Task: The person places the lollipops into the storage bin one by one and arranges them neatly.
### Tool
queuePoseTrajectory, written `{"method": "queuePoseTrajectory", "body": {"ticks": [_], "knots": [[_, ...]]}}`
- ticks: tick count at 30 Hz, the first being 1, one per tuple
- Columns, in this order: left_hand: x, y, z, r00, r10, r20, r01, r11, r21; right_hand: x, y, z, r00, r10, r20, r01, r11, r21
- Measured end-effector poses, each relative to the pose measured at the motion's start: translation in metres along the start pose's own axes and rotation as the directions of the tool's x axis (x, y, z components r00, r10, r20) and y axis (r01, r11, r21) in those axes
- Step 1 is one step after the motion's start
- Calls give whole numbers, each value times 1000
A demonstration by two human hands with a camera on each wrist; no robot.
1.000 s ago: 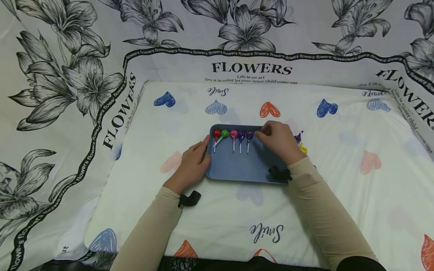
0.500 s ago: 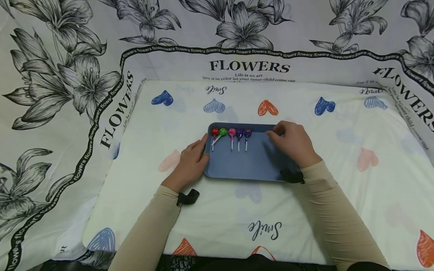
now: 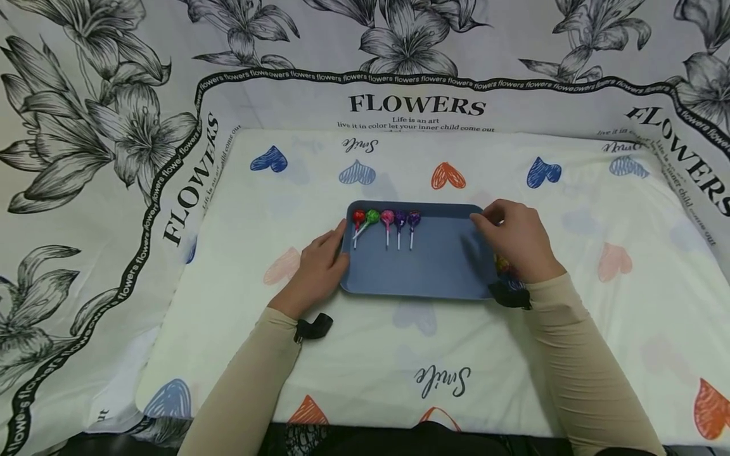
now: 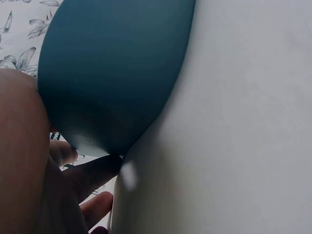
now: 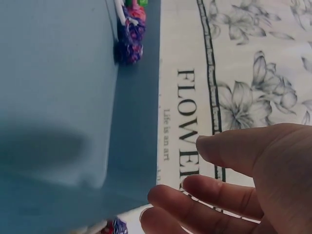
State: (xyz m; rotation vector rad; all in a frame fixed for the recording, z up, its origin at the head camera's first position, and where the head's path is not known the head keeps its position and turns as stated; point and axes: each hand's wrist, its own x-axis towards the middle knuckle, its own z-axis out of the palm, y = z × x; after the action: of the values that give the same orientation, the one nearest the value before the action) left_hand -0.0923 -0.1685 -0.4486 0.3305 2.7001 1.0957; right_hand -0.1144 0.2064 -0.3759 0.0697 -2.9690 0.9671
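Observation:
A blue-grey rectangular tray (image 3: 422,266) lies on the cloth. Along its far wall, toward the left, several wrapped lollipops stand in a row: a red one (image 3: 358,216), a green one (image 3: 372,216) tilted with its stick slanting left, a pink one (image 3: 387,218), and two purple ones, the last a dark purple lollipop (image 3: 414,218). My left hand (image 3: 316,269) rests with its fingers against the tray's left edge. Over the tray's far right corner is my right hand (image 3: 516,237), its fingers relaxed and apart with nothing between them, as the right wrist view (image 5: 219,185) shows.
More wrapped lollipops (image 3: 503,266) lie just outside the tray's right side, partly hidden by the right hand. A white cloth (image 3: 570,354) printed with hearts lies under the tray. Behind it, a flower-printed cloth (image 3: 319,38) spreads.
My right hand has moved right, from beside the last purple lollipop to the tray's far right corner. The left hand stays at the left edge, and the lollipops in the tray keep their places.

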Motion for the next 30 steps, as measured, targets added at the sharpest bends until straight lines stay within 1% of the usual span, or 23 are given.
{"method": "queuePoseTrajectory", "body": {"ticks": [9,17,24,30], "knots": [[0,0,-1,1000,-3,-6,3,1000,2,-4,12,-10,999,53,0,-53,998,-32],[0,-1,1,1000,-9,1,9,1000,-8,-4,29,-17,997,76,-22,-78,995,-64],[-1,1,-1,1000,-12,5,12,1000,-5,-5,38,-15,989,133,61,-127,988,-84],[-1,2,-2,1000,-11,9,11,1000,-9,-8,43,-13,981,163,101,-155,984,-87]]}}
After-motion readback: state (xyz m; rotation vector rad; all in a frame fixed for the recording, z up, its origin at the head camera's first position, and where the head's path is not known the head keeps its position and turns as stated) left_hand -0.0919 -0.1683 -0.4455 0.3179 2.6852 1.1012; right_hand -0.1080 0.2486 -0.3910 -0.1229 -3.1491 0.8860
